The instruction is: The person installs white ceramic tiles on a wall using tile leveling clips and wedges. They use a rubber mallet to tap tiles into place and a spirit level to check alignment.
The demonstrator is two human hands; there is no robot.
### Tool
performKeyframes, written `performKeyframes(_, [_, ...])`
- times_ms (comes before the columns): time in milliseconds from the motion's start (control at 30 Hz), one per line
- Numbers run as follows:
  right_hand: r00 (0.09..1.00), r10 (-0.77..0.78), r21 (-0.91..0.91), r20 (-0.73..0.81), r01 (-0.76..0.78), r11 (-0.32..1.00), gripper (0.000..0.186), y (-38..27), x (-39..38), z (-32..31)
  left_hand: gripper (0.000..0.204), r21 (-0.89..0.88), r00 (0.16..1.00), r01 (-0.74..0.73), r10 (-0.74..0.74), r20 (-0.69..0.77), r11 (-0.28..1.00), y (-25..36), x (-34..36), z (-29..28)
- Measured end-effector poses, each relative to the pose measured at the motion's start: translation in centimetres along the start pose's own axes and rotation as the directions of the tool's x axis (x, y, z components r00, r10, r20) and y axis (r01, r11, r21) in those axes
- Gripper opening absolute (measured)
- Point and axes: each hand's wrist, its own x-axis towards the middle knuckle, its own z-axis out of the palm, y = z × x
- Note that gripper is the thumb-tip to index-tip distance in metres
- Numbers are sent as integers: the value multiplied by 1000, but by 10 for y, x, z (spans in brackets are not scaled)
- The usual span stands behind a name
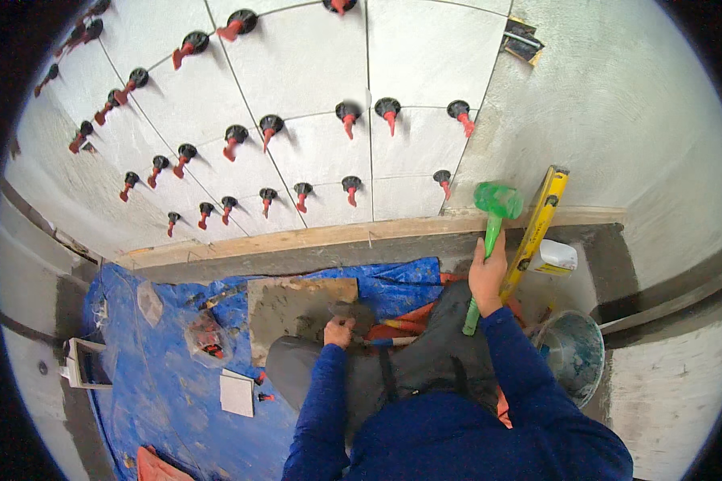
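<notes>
My right hand (pixel 488 272) is wrapped round the handle of a green mallet (pixel 493 228), whose head points up toward the tiled wall. The handle's lower end sticks out below my fist. Over my lap, my left hand (pixel 339 332) is closed beside a blurred grey patch, and what it holds cannot be made out. Next to that hand lies a mortar-smeared board (pixel 277 321). White wall tiles (pixel 297 68) rise in front, with black-and-red levelling clips (pixel 350 117) in their joints.
A yellow spirit level (pixel 541 220) leans on the wall at right, by a white container (pixel 555 257) and a bucket (pixel 576 353). A wooden batten (pixel 313 239) runs under the tiles. A blue tarp (pixel 160 385) holds a plastic bag (pixel 207 340) and tile pieces (pixel 237 394).
</notes>
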Motion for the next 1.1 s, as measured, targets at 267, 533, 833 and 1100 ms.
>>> performKeyframes(267, [997, -75, -21, -32, 74, 997, 56, 3, 0, 1, 41, -38, 999, 10, -8, 54, 999, 2, -3, 2])
performKeyframes(533, [999, -44, -31, -26, 43, 999, 56, 9, -1, 1, 45, 65, 999, -31, 28, 42, 997, -2, 1, 6])
performKeyframes(833, [995, -102, -36, -12, 102, 994, 55, 12, 0, -2, 52, 137, 995, 7, -20, 101, 991, -1, 8, 14])
performKeyframes(1100, [996, -84, -59, -9, 84, 995, 58, 12, -2, -2, 54, 38, 992, -10, 5, 128, 999, -5, 10, 14])
